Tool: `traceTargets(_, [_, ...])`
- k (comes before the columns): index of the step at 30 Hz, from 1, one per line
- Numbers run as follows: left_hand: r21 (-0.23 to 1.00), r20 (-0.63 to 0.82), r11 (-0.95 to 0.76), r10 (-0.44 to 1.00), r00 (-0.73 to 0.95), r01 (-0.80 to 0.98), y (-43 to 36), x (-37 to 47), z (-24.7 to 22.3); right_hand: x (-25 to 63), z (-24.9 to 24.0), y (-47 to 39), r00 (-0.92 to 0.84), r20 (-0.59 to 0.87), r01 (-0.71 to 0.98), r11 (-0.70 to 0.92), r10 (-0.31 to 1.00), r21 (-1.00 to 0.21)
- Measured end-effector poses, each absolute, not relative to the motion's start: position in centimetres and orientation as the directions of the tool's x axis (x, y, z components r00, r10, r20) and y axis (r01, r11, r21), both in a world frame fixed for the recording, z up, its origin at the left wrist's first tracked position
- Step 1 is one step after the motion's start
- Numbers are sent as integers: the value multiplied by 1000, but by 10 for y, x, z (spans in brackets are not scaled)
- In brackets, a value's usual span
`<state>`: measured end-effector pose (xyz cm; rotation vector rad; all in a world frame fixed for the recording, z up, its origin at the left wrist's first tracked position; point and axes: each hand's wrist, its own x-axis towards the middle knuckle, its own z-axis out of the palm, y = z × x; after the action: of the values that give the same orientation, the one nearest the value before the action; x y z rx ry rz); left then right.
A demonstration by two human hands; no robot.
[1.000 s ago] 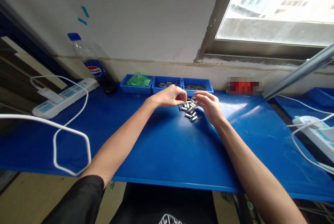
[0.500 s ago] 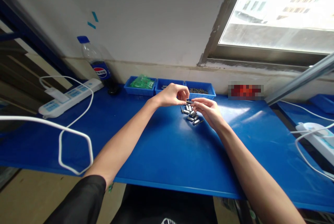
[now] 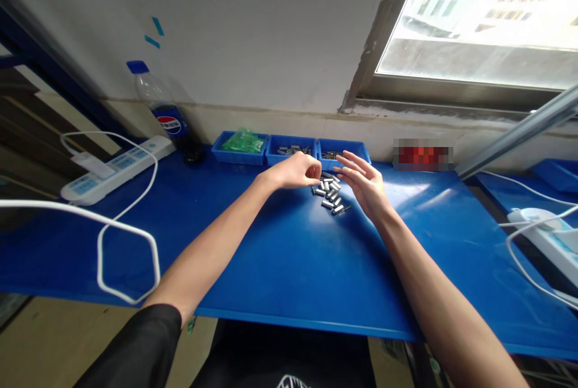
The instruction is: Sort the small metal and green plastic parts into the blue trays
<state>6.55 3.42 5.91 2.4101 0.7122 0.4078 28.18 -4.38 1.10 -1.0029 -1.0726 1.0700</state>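
Note:
Several small silver metal cylinders, some with thin dark pins sticking out, lie in a loose pile on the blue table. Just left of the pile is my left hand, its fingers curled into a pinch; whatever may be between the fingertips is too small or hidden to make out. My right hand is open on the pile's right side, fingers stretched toward the right blue bin, which holds thin brassy pins. Silver cylinders fill part of the middle blue bin, partly behind my left hand.
A left blue bin holds green plastic bags. Beyond it stand a cola bottle and a white power strip. A white cable loops over the table's left side. A metal pole slants at the right.
My right hand has come away from my left hand, and its fingers have spread and reached up toward the right bin. My left hand stays pinched beside the pile.

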Motion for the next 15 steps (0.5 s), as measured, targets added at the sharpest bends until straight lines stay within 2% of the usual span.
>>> traceTargets(4, [583,159,-748,488,858,317,21,82,51,288,12,-42,185,171,-143,199,968,-970])
traceTargets(7, [517,232,-818,418,878,253,6,99,43,291,13,-42,219,166,-123,196,961,-973])
traceTargets(15, [210,199,-895,433,879,394,-28,123,29,292,17,-43,236,135,-132,170,962,-977])
